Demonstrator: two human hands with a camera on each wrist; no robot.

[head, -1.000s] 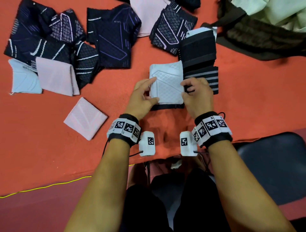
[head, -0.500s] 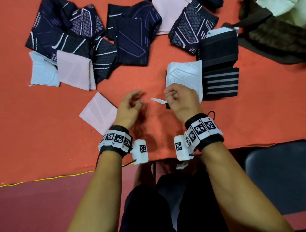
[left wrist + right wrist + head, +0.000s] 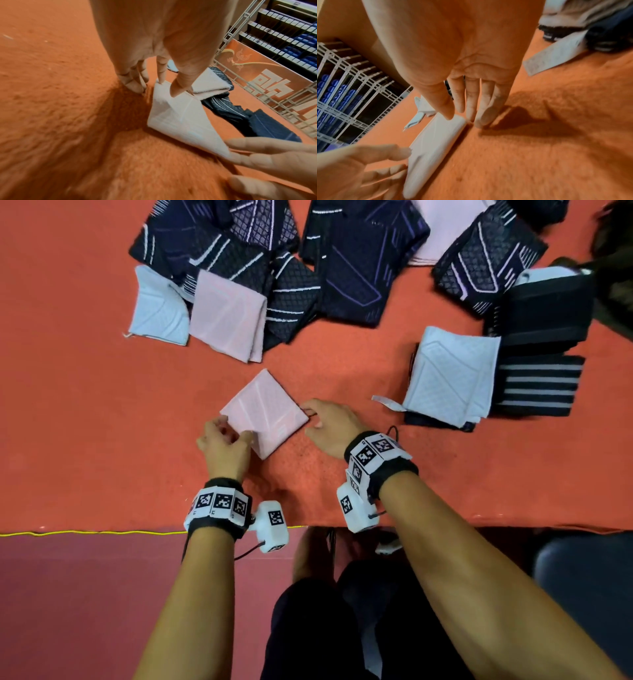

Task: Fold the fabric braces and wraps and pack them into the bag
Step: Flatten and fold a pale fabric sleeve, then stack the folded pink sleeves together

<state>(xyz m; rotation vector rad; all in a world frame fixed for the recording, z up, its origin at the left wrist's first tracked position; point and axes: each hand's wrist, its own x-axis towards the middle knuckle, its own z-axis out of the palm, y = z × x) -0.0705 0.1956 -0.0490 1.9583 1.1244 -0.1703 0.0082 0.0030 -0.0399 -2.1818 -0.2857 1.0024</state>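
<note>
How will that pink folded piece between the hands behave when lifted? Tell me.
The pink piece looks thin and soft, so it would likely droop. Its folded layers may fall open unless pinched together. The left hand already pinches one corner, and it probably weighs little.

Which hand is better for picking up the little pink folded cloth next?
Probably the left hand. In the left wrist view its thumb and finger already pinch a corner of the pink folded fabric square. The right hand only touches the opposite corner with straight fingers on the orange tablecloth.
</note>
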